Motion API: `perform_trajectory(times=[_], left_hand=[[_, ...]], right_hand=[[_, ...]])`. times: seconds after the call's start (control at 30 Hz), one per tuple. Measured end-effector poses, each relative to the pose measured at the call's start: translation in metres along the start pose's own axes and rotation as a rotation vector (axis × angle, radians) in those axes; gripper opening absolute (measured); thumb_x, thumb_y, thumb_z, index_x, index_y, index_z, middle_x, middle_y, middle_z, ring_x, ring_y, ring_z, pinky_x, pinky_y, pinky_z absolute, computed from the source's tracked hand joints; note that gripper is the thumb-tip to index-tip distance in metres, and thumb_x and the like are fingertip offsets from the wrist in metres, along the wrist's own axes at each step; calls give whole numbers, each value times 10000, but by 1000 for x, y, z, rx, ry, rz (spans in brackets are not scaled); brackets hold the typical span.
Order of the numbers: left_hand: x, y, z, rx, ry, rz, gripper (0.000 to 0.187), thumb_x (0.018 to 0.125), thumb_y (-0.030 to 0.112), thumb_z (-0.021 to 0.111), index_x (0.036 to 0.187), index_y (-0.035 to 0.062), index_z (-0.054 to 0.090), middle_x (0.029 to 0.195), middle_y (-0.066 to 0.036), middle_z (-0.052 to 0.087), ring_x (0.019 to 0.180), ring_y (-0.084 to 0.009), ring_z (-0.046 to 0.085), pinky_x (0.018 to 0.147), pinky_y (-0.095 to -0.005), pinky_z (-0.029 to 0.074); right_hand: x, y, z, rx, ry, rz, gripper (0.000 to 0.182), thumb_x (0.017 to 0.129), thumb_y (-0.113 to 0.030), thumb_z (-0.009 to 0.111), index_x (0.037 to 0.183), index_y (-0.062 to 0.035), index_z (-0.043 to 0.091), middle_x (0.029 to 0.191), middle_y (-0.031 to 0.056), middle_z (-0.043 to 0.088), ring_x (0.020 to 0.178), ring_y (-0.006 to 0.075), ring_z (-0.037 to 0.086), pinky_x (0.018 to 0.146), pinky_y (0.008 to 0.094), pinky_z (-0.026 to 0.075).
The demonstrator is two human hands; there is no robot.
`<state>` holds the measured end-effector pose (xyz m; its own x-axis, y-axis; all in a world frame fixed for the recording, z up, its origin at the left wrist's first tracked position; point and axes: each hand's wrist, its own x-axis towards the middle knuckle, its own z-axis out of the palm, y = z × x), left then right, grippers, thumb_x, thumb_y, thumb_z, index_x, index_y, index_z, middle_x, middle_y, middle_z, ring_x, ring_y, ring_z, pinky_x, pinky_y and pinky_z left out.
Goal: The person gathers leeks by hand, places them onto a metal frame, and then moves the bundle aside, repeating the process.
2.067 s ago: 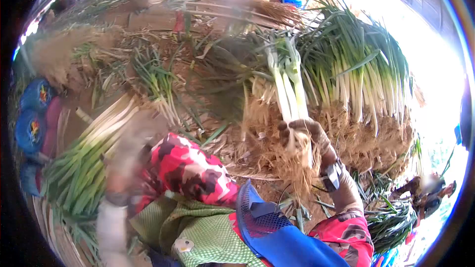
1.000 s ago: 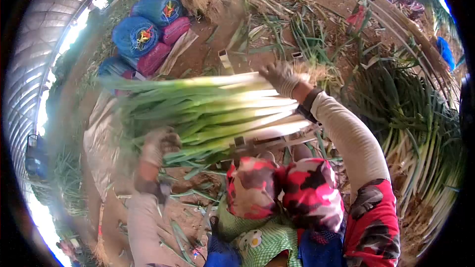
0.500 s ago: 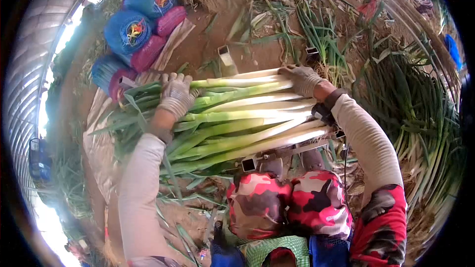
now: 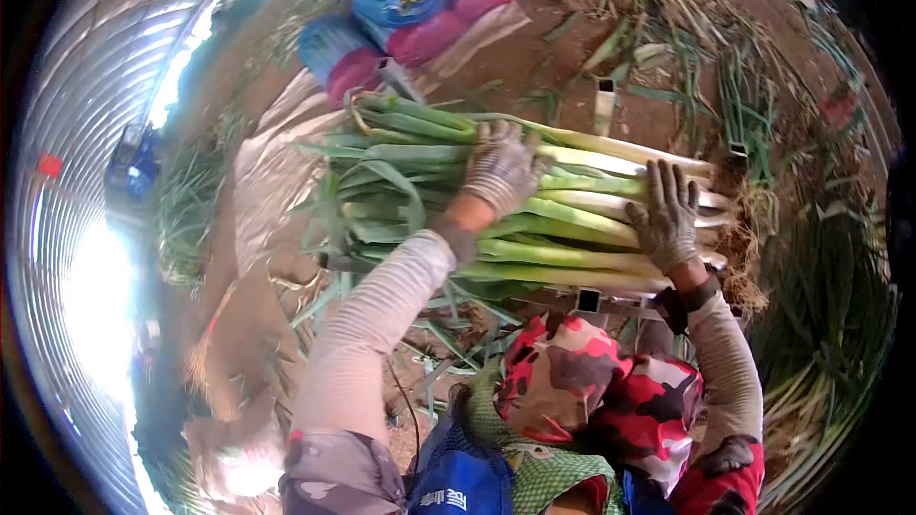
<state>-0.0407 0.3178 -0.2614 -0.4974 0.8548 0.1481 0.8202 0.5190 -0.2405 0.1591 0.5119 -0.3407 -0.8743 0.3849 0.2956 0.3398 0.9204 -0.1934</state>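
A thick bundle of green onions [image 4: 563,219] lies across a metal frame [image 4: 589,300] in front of my knees, white stems toward the right, green leaves to the left. My left hand [image 4: 498,167], in a grey knit glove, presses down on the middle of the bundle with fingers curled over the stalks. My right hand [image 4: 668,217], gloved too, lies flat with spread fingers on the white stems near the roots [image 4: 744,253].
Blue and pink sacks [image 4: 410,0] lie on the dirt beyond the bundle. A pale sheet [image 4: 262,191] spreads under the leaf ends. More green onions [image 4: 830,343] are heaped at the right. Loose leaves litter the soil. Greenhouse covering [image 4: 86,105] curves along the left.
The view has swung left. My right hand moved from the root end onto the top of the white stems; my left hand shifted right along the bundle toward its middle.
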Motion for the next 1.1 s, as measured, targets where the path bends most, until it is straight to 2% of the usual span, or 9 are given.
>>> perform_trajectory(times=[0.23, 0.27, 0.43, 0.57, 0.7, 0.73, 0.87, 1.0, 1.1], left_hand=[[6, -18, -6, -250, 112, 126, 459, 864, 445, 539, 1142, 86, 607, 1089, -151, 580, 1044, -325, 511, 927, -455, 363], [4, -33, 14, -199, 384, 156, 418, 846, 386, 587, 1136, 87, 609, 1078, -141, 599, 1029, -334, 541, 906, -461, 410], [-26, -161, -18, -235, 243, -381, 180, 820, 200, 598, 939, 80, 660, 974, -172, 627, 923, -353, 596, 838, -418, 470], [-16, -217, -13, 42, -355, -258, 321, 791, 241, 603, 1099, 161, 654, 1187, -116, 616, 1066, -328, 590, 902, -421, 470], [-2, -220, -16, -2, -466, -86, 366, 752, 208, 669, 1102, 102, 660, 1099, -143, 652, 1042, -301, 602, 942, -375, 445], [-8, -210, -41, -187, -503, -163, 310, 761, 206, 674, 1047, 88, 663, 1044, -144, 662, 991, -310, 611, 905, -375, 452], [-30, -217, -33, -418, -306, -122, 165, 783, 176, 658, 900, 63, 632, 874, -139, 642, 899, -351, 602, 831, -419, 459], [-24, -216, -19, -112, -47, 17, 122, 826, 120, 568, 898, 70, 652, 856, -155, 637, 856, -367, 604, 786, -450, 471], [-17, -193, -27, 89, 84, -13, 169, 828, 190, 550, 903, 96, 670, 858, -165, 643, 778, -376, 605, 721, -458, 485]], right_hand=[[4, 16, 8, 112, 179, -108, 550, 898, -402, 464, 1340, -74, 456, 1276, 201, 497, 1173, 380, 449, 1024, 518, 274], [4, 17, 8, 116, 168, -100, 549, 897, -401, 465, 1340, -77, 458, 1281, 200, 495, 1180, 378, 445, 1028, 517, 271], [5, 13, 6, 105, 87, -39, 551, 890, -396, 479, 1339, -78, 460, 1296, 197, 489, 1204, 378, 431, 1040, 516, 261], [5, 15, 9, 77, 83, -47, 533, 895, -383, 485, 1328, -72, 466, 1287, 187, 497, 1200, 378, 434, 1033, 505, 276], [5, 16, 6, 127, 70, -48, 540, 895, -390, 489, 1336, -80, 463, 1302, 193, 486, 1211, 380, 425, 1045, 508, 262], [5, 14, 3, 139, 71, -43, 534, 897, -389, 486, 1334, -82, 465, 1299, 192, 488, 1208, 380, 428, 1040, 511, 266], [5, 14, 6, 112, 142, -67, 527, 898, -394, 473, 1312, -67, 475, 1266, 193, 501, 1190, 381, 436, 1032, 506, 274], [6, 11, -4, 155, 91, -55, 530, 888, -385, 483, 1285, -35, 479, 1237, 182, 499, 1178, 373, 438, 1020, 491, 288], [5, 12, -5, 174, 116, -68, 527, 884, -381, 492, 1286, -41, 477, 1230, 178, 495, 1163, 358, 448, 1019, 487, 291]])
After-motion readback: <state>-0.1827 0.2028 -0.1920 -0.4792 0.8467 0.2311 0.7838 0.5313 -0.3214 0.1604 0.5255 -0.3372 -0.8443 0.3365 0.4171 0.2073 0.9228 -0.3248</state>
